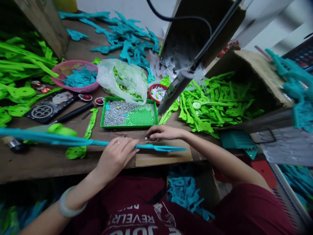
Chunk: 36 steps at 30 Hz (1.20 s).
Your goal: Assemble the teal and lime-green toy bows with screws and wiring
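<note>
My left hand (117, 152) is wrapped round a long, thin turquoise plastic piece (61, 138). The piece lies crosswise above the table's front edge, from the left picture edge to a forked tip on the right. Just behind that tip, my right hand (164, 132) is low over the tabletop with its fingers bent and partly apart. A small white round part (146, 138) lies by its fingertips, and nothing shows in its grasp. A grey cylindrical power screwdriver (176, 88) hangs above and behind this hand. Flat brown cardboard (163, 158) lies under the forked tip.
A green tray (129, 126) of small metal parts stands behind my hands. Past it are a clear plastic bag (122, 76), a pink basket (91, 87) and a small red bowl (149, 93). Green plastic pieces (210, 104) are heaped at right. A phone (49, 106) and black-handled tool (73, 112) lie left.
</note>
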Tool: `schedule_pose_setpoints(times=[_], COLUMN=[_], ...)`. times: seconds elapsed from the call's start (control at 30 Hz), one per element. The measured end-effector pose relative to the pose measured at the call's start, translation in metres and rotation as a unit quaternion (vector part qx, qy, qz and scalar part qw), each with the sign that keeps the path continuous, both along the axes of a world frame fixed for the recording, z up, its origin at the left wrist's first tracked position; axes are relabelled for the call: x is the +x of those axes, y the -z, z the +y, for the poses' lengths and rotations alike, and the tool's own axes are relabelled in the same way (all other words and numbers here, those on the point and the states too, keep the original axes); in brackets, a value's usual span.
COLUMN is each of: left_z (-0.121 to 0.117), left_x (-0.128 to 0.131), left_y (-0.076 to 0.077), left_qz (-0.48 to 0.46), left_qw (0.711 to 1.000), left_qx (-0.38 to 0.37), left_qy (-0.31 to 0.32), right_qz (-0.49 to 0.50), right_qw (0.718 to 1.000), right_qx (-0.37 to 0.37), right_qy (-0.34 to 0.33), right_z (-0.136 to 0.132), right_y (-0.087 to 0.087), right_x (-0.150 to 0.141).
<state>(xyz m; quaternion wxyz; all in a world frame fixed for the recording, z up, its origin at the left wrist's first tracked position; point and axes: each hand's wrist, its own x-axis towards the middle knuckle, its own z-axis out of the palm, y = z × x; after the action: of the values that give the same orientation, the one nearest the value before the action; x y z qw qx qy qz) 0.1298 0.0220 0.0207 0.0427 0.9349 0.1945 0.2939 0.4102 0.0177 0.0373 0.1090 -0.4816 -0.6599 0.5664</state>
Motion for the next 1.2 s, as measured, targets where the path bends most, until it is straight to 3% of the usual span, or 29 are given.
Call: schedule_pose_setpoints(times=[0.2, 0.4, 0.6, 0.7, 0.8, 0.93, 1.07, 1.13, 1.2], left_z=[-0.036, -0.043, -0.041, -0.042, -0.042, -0.041, -0.04, -0.04, -0.042], left_x=[-0.016, -0.022, -0.028, -0.029, -0.03, -0.031, -0.029, -0.028, -0.029], left_y=[0.035, 0.054, 0.063, 0.065, 0.067, 0.069, 0.065, 0.061, 0.056], left_qz=[-0.057, -0.056, -0.052, -0.044, -0.021, -0.015, -0.015, -0.014, -0.01], left_qw=[0.997, 0.994, 0.993, 0.994, 0.995, 0.994, 0.994, 0.994, 0.995], left_qx=[0.032, 0.068, 0.051, 0.048, 0.052, 0.049, 0.053, 0.052, 0.046], left_qy=[0.045, 0.071, 0.09, 0.084, 0.084, 0.092, 0.095, 0.091, 0.087], right_qz=[-0.132, -0.205, -0.258, -0.257, -0.265, -0.261, -0.239, -0.233, -0.206], right_qw=[0.965, 0.927, 0.839, 0.801, 0.778, 0.777, 0.796, 0.83, 0.883], right_qx=[0.223, 0.283, 0.357, 0.414, 0.461, 0.466, 0.45, 0.427, 0.383], right_qy=[-0.027, -0.134, -0.32, -0.347, -0.334, -0.333, -0.327, -0.273, -0.174], right_z=[-0.018, -0.019, -0.012, -0.016, -0.025, -0.033, -0.033, -0.034, -0.038], right_y=[0.008, 0.004, 0.0, 0.007, 0.01, 0.009, 0.014, 0.017, 0.016], right_x=[-0.002, -0.016, -0.013, -0.007, -0.002, 0.0, 0.004, 0.007, 0.007])
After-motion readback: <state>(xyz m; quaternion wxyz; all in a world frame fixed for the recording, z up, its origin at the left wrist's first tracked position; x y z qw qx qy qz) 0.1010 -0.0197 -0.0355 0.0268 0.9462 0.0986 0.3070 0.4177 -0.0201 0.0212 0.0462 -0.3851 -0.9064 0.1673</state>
